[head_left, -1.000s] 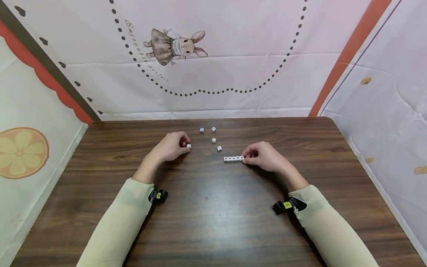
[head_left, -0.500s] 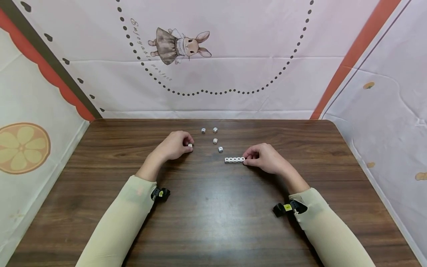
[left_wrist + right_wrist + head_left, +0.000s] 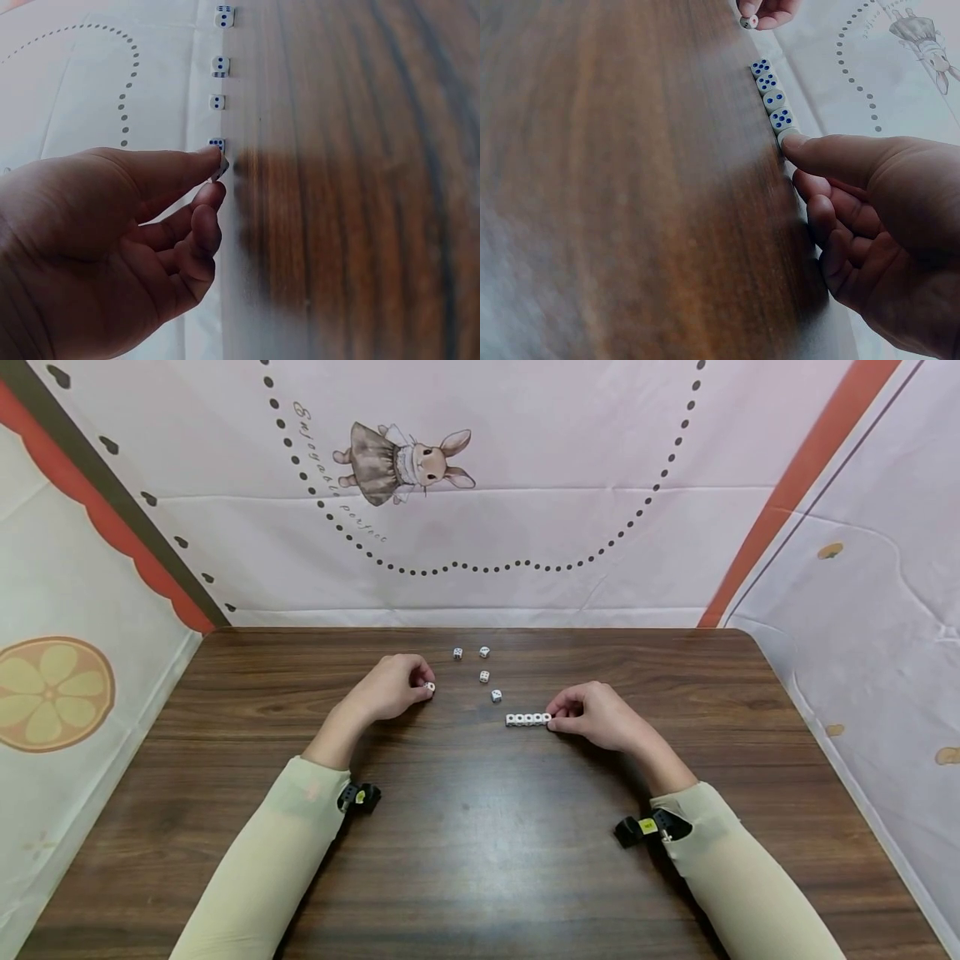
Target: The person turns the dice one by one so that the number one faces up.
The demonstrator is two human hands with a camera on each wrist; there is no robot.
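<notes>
My left hand [image 3: 392,687] pinches a white die [image 3: 430,687] between thumb and fingertips at the left of the loose dice. In the left wrist view this die [image 3: 219,169] is tilted and partly covered by the thumb. My right hand [image 3: 597,717] holds the right end of a straight row of several white dice [image 3: 528,719], thumb and finger on the end die [image 3: 786,136]. The row's dice stand side by side, each with one large dot on top. Blue pips mark their near sides in the right wrist view. The thumb covers much of the end die.
Several loose dice lie behind the row: one die [image 3: 497,696] close to its left end, another [image 3: 484,677] farther back, and two near the far edge of the brown wooden table [image 3: 480,860]. A printed cloth [image 3: 540,527] hangs behind the table.
The die in my left hand has turned between the fingers and now shows a single-dot face instead of several dots. The right hand and the row stay in place; the head view shifted slightly.
</notes>
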